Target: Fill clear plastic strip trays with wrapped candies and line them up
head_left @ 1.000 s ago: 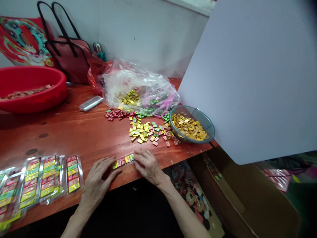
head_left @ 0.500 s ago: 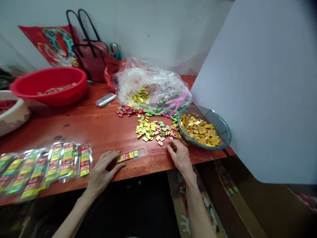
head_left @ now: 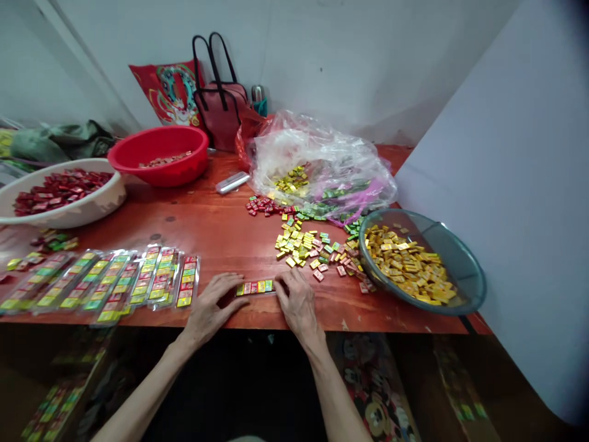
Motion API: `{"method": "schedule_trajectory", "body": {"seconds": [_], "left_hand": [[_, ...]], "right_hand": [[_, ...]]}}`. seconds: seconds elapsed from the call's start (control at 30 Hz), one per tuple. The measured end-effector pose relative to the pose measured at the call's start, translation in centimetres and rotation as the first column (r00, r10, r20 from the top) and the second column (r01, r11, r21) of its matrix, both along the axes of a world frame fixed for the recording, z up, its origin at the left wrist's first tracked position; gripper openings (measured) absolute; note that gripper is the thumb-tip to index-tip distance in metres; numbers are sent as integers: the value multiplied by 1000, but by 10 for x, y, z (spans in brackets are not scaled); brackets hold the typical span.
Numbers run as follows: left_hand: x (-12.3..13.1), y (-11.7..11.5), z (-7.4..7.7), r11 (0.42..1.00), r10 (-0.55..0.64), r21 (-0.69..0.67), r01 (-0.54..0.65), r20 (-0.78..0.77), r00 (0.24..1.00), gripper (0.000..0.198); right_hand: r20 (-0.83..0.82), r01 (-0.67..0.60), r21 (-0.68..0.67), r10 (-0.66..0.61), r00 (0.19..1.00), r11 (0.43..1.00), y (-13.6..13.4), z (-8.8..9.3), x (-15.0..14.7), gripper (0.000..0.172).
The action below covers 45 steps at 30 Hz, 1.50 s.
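Observation:
A narrow clear plastic tray with several small coloured foil pieces in a row lies near the front edge of the red wooden table. My left hand rests flat on the table, fingers stretched out and touching the tray's left end. My right hand lies at the tray's right end with its fingers curled down over that end; what is under them is hidden. Just beyond my right hand is a loose scatter of yellow, green and red foil pieces.
Several filled trays lie in a row at the left. A grey bowl of gold pieces stands at the right, a clear plastic bag behind the scatter. A red basin, a white basin of red pieces and a handbag stand further back. A white board stands at the right.
My right hand reached out to the loose pieces beside the bowl and has come back to the tray's right end. My left hand stayed at the tray. The view turned left.

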<state>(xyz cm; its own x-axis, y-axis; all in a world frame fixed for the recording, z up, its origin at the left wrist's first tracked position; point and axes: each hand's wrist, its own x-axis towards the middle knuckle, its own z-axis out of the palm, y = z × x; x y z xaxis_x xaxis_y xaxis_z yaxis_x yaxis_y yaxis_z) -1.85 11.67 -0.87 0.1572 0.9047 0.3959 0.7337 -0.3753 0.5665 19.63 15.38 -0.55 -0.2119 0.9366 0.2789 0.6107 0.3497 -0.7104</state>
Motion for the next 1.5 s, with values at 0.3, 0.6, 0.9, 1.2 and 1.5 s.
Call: {"method": "schedule_trajectory", "body": {"seconds": [0.3,0.6,0.9,1.2,1.5], "left_hand": [[-2,-1,-4,1000,9,-8,-9,-21,1000,40],[-4,-1,-5,1000,-2,18,2,-13,1000,40],[-6,-1,-11,1000,-11,4,11,59,998,37],[-7,-2,-5,999,-11,-37,14,83,997,43],[13,2,10,998,-58,-31,55,-113,992,51]], "right_hand": [[316,-56,135,10,949,989,-2,-5,-8,16],[285,-201,142,155,946,969,80,44,-8,15],[304,-208,101,169,938,973,207,27,-67,28],[-51,-193,-8,192,980,981,143,51,-21,25],[-719,-208,-423,-187,670,882,9,38,28,29]]}}
